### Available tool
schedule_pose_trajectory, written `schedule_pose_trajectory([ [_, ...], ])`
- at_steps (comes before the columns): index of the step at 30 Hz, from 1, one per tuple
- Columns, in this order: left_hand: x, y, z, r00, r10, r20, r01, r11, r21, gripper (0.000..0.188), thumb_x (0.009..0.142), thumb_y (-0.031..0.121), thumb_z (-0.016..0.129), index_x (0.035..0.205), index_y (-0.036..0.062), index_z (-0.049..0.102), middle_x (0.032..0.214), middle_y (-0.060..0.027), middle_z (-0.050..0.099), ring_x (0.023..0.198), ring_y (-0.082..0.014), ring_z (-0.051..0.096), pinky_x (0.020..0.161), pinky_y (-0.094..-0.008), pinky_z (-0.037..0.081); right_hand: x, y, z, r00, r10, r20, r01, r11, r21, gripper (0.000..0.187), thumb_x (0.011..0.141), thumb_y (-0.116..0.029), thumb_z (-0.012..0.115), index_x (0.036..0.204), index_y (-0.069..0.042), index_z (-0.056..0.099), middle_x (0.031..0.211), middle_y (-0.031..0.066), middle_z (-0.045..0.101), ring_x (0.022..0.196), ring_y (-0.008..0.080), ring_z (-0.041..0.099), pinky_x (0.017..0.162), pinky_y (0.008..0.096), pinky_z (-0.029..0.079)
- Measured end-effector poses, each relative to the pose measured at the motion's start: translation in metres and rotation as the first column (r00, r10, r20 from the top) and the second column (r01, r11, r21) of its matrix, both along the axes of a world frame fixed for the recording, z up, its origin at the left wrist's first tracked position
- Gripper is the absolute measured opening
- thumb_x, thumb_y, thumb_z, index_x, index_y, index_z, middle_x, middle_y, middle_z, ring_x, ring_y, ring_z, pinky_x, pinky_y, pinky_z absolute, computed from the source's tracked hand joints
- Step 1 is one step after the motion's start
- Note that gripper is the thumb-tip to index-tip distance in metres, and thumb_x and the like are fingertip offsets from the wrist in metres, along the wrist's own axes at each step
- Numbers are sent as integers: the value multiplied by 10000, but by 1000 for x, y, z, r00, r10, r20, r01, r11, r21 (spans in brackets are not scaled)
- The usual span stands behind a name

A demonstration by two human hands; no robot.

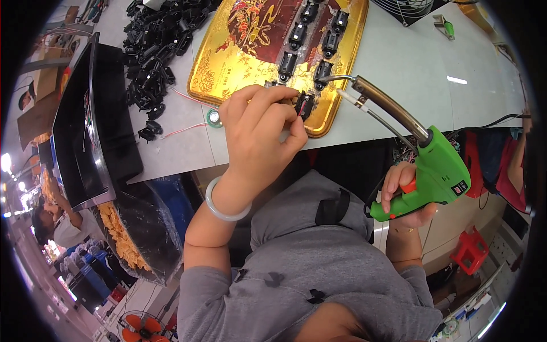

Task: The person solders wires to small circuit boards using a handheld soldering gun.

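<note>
In my right hand [405,196] is a green soldering gun [443,165], my fingers wrapped around its handle near the red trigger. Its bent metal tip reaches left over a gold tray [208,74], close to a small black plastic housing [323,71]. A thin solder-feed tube runs below the barrel. My left hand [259,134] is bent over the tray's near edge, fingers curled and closed beside another black housing [305,106] with a bit of red on it. What lies between those fingertips is hidden. Beside the left hand sits a small round speaker [214,118] with red and white wires.
Several more black housings stand in two rows on the tray. A heap of loose black housings [156,51] lies left of it. A black bin [114,114] stands at the table's left end. A fan [404,8] and a small green-handled tool [448,28] are at the back right.
</note>
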State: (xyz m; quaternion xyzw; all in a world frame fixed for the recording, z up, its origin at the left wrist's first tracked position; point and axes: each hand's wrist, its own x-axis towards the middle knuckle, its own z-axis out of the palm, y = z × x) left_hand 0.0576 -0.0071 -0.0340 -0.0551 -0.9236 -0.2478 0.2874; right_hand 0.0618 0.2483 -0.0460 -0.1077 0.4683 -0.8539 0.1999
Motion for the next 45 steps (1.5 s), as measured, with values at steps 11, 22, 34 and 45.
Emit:
schedule_pose_trajectory([
  [11,-4,-2,2,999,-42,12,42,999,-22,159,570,41,629,618,106,492,896,21,623,906,-193,518,785,-341,320,-2,-13,6,999,11,-34,-13,998,-59,679,744,-637,516,920,17,467,771,128,472,568,147,473,382,193,421],
  [22,-3,-9,1,993,-109,52,107,993,51,166,549,15,611,614,103,486,937,6,637,959,-213,531,811,-338,321,8,1,4,999,35,37,-41,986,165,668,709,-647,531,869,-1,463,730,114,489,533,140,477,396,204,407],
  [34,-2,-15,3,977,-170,127,145,972,186,168,539,8,615,599,88,480,951,-14,650,990,-243,528,846,-370,333,11,4,4,993,57,99,-73,982,173,656,702,-658,533,831,-19,458,715,101,480,544,135,471,416,201,404],
  [45,-2,-16,2,975,-193,110,169,966,197,165,539,9,608,594,86,472,957,-22,651,998,-249,526,852,-369,320,14,3,-2,990,54,128,-72,988,138,601,698,-637,563,778,-49,460,684,76,459,518,121,430,407,199,389],
])
